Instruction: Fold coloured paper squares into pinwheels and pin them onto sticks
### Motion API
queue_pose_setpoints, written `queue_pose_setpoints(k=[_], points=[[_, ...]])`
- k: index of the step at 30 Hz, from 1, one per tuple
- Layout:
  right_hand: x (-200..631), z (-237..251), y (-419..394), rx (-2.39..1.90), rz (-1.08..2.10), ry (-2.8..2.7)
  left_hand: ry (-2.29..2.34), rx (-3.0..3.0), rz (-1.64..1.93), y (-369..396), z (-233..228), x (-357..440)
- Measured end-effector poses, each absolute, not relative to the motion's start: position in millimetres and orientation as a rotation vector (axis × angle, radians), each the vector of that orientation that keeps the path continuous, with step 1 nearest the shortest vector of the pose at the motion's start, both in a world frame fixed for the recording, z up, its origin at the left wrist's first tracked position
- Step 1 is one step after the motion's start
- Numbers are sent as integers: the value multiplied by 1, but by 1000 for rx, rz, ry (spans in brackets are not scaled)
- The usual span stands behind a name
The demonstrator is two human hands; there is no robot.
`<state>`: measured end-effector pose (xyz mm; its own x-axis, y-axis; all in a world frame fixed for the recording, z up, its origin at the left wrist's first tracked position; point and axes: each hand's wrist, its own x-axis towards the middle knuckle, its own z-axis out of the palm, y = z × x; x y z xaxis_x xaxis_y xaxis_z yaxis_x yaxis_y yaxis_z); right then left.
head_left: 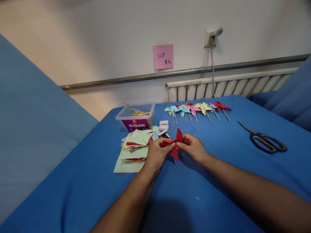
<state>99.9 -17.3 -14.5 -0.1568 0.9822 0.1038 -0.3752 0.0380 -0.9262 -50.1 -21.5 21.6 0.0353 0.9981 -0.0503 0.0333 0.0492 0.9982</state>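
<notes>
Both hands hold a red paper pinwheel (179, 135) above the blue cloth, its folded blades pointing out around the middle. My left hand (157, 151) pinches it from the left, thumb near the centre. From the right, my right hand (195, 149) grips it with the thumb pressed close to the centre. No stick shows on this pinwheel. Just left of my left hand lies a stack of cut coloured paper sheets (139, 137), pale green on top. Small white boxes (163, 125) sit behind the hands, partly covered by them.
A clear plastic tub (136, 124) with thin wooden sticks (139, 113) stands at the back left. Several finished pinwheels (193, 108) on sticks lie in a row at the back. Black-handled scissors (263, 139) rest at the right. A metal rail (145, 77) runs along the wall.
</notes>
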Motion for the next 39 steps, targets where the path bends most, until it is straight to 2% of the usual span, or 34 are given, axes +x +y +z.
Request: queue_pose_setpoints(k=[31, 39], points=[[101, -17, -18, -867, 1289, -1183, 1282, 1311, 1115, -24, 23, -50], [100, -18, -19, -865, 1360, -1147, 1333, 1331, 1131, -23, 23, -49]])
